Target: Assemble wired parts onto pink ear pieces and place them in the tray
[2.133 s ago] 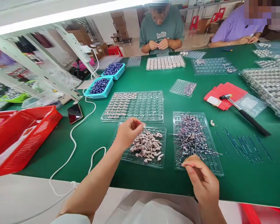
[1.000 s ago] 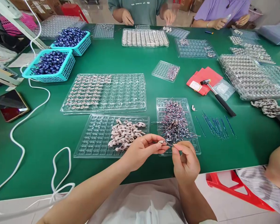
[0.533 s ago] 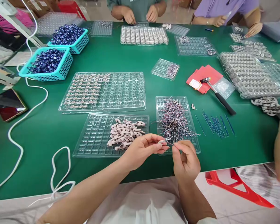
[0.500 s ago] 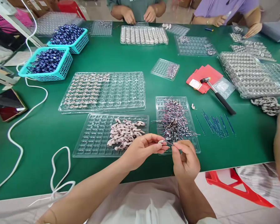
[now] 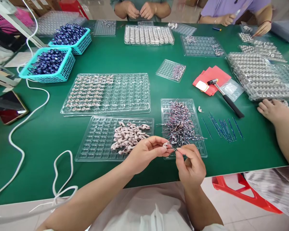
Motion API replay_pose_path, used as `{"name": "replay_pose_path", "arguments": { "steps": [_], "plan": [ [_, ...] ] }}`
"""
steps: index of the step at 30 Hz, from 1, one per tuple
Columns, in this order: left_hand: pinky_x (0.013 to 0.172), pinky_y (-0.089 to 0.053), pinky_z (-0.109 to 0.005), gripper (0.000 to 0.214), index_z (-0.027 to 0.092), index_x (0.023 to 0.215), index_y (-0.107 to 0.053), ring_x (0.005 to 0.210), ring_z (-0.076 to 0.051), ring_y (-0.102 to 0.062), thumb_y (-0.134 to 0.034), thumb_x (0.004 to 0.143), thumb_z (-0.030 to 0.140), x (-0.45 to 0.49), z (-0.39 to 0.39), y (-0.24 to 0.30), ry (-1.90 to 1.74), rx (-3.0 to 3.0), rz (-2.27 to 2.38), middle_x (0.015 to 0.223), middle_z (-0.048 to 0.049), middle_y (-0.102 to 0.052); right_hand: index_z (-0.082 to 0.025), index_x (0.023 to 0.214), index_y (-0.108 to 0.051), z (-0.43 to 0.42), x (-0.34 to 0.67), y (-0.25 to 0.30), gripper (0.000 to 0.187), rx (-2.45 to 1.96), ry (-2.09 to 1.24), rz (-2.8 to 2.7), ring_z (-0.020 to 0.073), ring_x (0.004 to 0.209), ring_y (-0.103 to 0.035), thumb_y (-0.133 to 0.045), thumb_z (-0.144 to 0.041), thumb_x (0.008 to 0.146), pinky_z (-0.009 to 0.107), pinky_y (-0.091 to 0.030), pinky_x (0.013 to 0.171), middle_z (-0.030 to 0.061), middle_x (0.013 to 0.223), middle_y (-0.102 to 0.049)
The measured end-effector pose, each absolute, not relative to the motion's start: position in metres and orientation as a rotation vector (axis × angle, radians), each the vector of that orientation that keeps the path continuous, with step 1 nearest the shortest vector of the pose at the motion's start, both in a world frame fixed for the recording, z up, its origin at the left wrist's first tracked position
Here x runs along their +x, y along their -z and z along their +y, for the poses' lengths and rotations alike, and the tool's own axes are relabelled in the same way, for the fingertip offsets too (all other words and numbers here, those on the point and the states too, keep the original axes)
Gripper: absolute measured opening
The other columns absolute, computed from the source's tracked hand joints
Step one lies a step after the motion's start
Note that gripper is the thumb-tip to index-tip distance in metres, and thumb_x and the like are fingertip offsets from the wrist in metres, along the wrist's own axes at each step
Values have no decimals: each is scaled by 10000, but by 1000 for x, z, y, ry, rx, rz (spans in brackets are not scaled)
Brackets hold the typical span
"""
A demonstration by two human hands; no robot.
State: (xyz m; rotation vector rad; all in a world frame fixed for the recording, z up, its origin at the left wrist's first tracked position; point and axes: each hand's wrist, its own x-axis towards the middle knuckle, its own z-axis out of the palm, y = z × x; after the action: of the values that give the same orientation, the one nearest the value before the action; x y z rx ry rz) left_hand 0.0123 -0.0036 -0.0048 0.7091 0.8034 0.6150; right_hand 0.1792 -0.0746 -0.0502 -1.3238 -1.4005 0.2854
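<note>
My left hand (image 5: pixel 150 153) pinches a small pale earbud shell (image 5: pixel 166 145) between thumb and fingers. Facing it, my right hand (image 5: pixel 192 163) is closed on a thin wire lead (image 5: pixel 174 149) that reaches to the shell; whether its end is inside, I cannot tell. Beyond my hands, a clear tray (image 5: pixel 164 110) carries a heap of small wired components (image 5: pixel 179 123). Left of it, matching pale shells (image 5: pixel 128 136) are piled on another clear tray (image 5: pixel 93 141).
A larger tray (image 5: pixel 125 93) is partly filled with pale parts. Blue baskets (image 5: pixel 65 75) stand far left near a phone (image 5: pixel 9 107). To the right lie a hammer (image 5: pixel 225 96), red bags (image 5: pixel 209 75) and thin blue sticks (image 5: pixel 223 130). A co-worker's hand (image 5: pixel 275 112) rests at the right.
My right hand has shifted slightly left, nearer the shell. The co-worker's hand at the right has come further into view, and the person opposite has brought both hands together.
</note>
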Motion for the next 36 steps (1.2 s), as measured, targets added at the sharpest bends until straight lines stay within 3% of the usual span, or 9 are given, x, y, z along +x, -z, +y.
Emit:
{"name": "replay_pose_path", "arguments": {
  "steps": [20, 36],
  "plan": [
    [960, -573, -348, 197, 167, 1006, -751, 1003, -216, -739, -763, 831, 257, 12, -5, 5, -652, 979, 941, 992, -63, -784, -236, 947, -696, -72, 179, 51, 123, -1363, -451, -1264, 162, 767, -628, -636, -142, 897, 307, -518, 654, 21, 834, -658],
    [959, -572, -352, 205, 168, 1000, -753, 987, -216, -729, -771, 821, 267, 13, -5, 6, -680, 1011, 958, 966, -62, -775, -241, 984, -699, -71, 180, 48, 205, -1324, -400, -1350, 146, 740, -613, -652, -77, 871, 302, -518, 648, 13, 833, -656]
  ]
}}
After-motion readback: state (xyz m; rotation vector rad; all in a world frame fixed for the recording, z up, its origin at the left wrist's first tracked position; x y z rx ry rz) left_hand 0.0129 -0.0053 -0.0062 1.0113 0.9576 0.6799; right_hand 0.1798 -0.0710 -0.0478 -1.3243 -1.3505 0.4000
